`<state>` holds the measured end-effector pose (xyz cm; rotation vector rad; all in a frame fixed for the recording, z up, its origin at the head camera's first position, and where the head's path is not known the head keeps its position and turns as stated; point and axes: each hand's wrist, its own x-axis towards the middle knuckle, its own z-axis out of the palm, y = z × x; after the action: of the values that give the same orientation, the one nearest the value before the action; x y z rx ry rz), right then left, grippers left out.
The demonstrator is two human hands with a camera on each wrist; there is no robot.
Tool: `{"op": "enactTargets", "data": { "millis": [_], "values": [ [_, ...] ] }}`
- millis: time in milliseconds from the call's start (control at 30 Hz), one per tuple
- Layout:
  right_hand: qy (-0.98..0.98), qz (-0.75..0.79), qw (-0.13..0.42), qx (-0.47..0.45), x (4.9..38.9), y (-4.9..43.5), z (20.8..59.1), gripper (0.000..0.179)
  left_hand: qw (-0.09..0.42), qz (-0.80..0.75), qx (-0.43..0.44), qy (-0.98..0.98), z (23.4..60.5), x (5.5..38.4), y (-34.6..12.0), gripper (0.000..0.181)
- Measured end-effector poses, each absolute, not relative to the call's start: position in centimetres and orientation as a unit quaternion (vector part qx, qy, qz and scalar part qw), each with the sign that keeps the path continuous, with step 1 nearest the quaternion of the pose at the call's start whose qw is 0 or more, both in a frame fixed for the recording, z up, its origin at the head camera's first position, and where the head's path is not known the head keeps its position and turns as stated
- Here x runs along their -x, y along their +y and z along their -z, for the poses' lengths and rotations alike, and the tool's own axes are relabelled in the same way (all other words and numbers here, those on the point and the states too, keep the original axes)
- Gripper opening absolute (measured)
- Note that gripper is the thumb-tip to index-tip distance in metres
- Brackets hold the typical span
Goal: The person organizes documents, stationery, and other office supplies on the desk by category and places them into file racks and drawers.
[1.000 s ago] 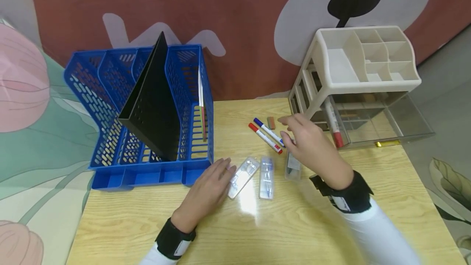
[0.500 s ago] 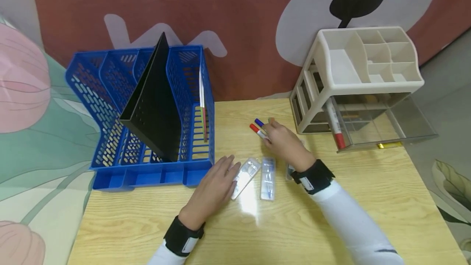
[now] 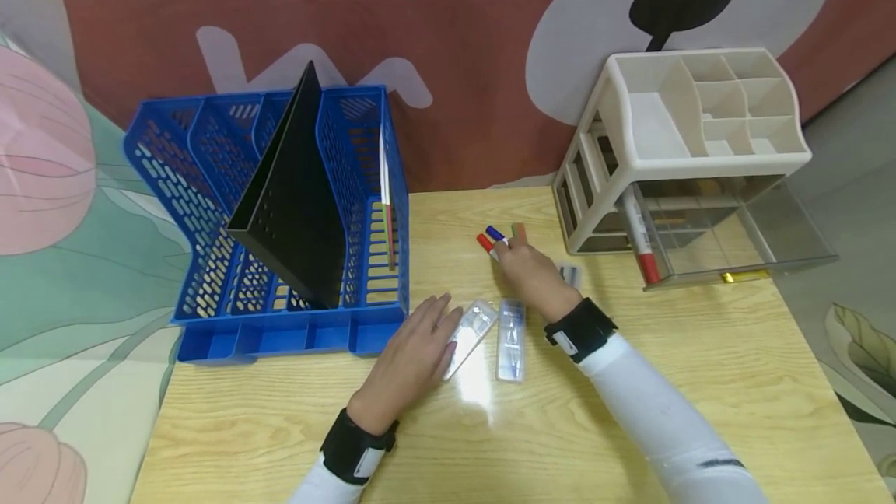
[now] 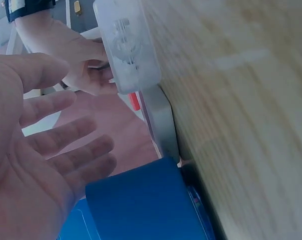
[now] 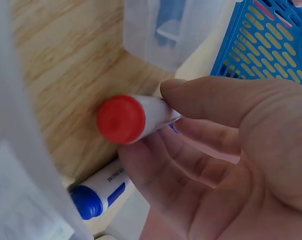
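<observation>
In the right wrist view, my right hand (image 5: 211, 145) pinches a red-capped marker (image 5: 121, 119) between thumb and fingers. A blue-capped marker (image 5: 88, 201) lies on the table beside it. From the head view, the same right hand (image 3: 533, 277) covers most of both markers. My left hand (image 3: 413, 352) has its fingers extended beside a clear plastic case (image 3: 474, 325); whether it touches the case is unclear. In the left wrist view that palm (image 4: 35, 135) faces the camera, holding nothing. A second clear case (image 3: 511, 341) lies to the right, and a third case (image 3: 570, 274) is partly hidden behind my right hand.
A blue file rack (image 3: 269, 337) stands at left with a black folder (image 3: 301, 208) leaning in it. At right is a white desk organizer (image 3: 654, 166); its clear drawer (image 3: 763, 259) is pulled out, holding a red marker (image 3: 642, 239). A small eraser (image 3: 519, 231) lies behind the markers.
My right hand has moved left and down from above the third case onto the red-capped marker and now pinches it. My left hand has shifted slightly right beside the clear case.
</observation>
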<state>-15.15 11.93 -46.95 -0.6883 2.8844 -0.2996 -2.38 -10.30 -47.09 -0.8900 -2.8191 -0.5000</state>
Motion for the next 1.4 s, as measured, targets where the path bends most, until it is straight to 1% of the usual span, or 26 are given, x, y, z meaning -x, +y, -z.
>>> {"op": "enactTargets", "data": {
  "millis": [300, 400, 500, 600, 700, 767, 900, 1100, 1267, 1400],
  "values": [
    [0.954, 0.152, 0.126, 0.225, 14.5, 12.7, 46.5, 0.042, 0.071, 0.174, 0.284, -0.940, 46.9, 2.9, -10.3, 0.048],
    [0.948, 0.167, 0.126, 0.240, 13.8, 13.0, 45.8, 0.048, 0.074, 0.171, 0.282, -0.941, 46.6, 3.3, -10.4, 0.048],
    [0.941, 0.173, 0.106, 0.272, 12.9, 13.4, 45.0, 0.048, 0.071, 0.166, 0.285, -0.941, 46.3, 3.7, -10.4, 0.049],
    [0.931, 0.181, 0.077, 0.308, 11.9, 13.7, 44.1, 0.043, 0.077, 0.166, 0.292, -0.939, 45.8, 4.1, -10.2, 0.050],
    [0.919, 0.194, 0.053, 0.340, 10.9, 13.9, 43.2, 0.039, 0.098, 0.172, 0.301, -0.933, 45.3, 4.5, -9.7, 0.048],
    [0.911, 0.205, 0.047, 0.355, 10.3, 14.0, 42.6, 0.036, 0.113, 0.176, 0.308, -0.928, 45.0, 4.8, -9.3, 0.046],
    [0.900, 0.219, 0.057, 0.372, 9.4, 14.0, 41.7, 0.032, 0.137, 0.191, 0.328, -0.915, 44.7, 5.0, -8.7, 0.040],
    [0.897, 0.231, 0.084, 0.367, 8.6, 14.3, 40.9, 0.029, 0.182, 0.175, 0.366, -0.896, 44.6, 4.9, -8.3, 0.031],
    [0.894, 0.251, 0.100, 0.358, 8.3, 14.6, 40.7, 0.027, 0.186, 0.172, 0.376, -0.891, 44.5, 4.8, -8.1, 0.031],
    [0.889, 0.264, 0.094, 0.361, 8.2, 15.0, 40.6, 0.025, 0.176, 0.178, 0.378, -0.891, 44.4, 4.8, -7.9, 0.031]
  ]
}}
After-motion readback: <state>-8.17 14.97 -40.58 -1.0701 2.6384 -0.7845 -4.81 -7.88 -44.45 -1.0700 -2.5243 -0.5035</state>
